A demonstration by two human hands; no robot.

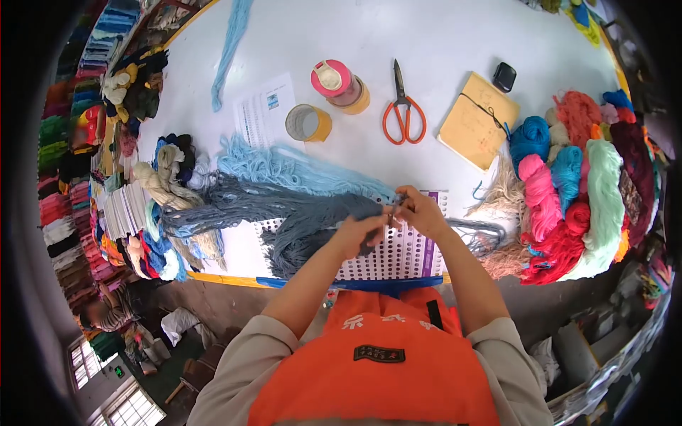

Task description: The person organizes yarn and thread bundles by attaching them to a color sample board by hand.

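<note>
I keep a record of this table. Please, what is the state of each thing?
Slate-blue yarn: loose, spread out
Left hand: curled, at that yarn
Right hand: curled, at that yarn
Orange-handled scissors: blades closed
Notebook: shut
Pink-lidded jar: upright, lid on
Can: upright, top open
Pale-blue yarn: loose, heaped
Perforated board: flat, partly covered

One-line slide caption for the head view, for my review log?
Left hand and right hand close together beside blue-grey yarn on a white table, orange-handled scissors lying beyond.

The long, loose yarn strands point(302, 226) left of centre are slate blue; the flat white card point(387, 264), lower centre, bears dark dots and a purple stripe point(430, 257).
</note>
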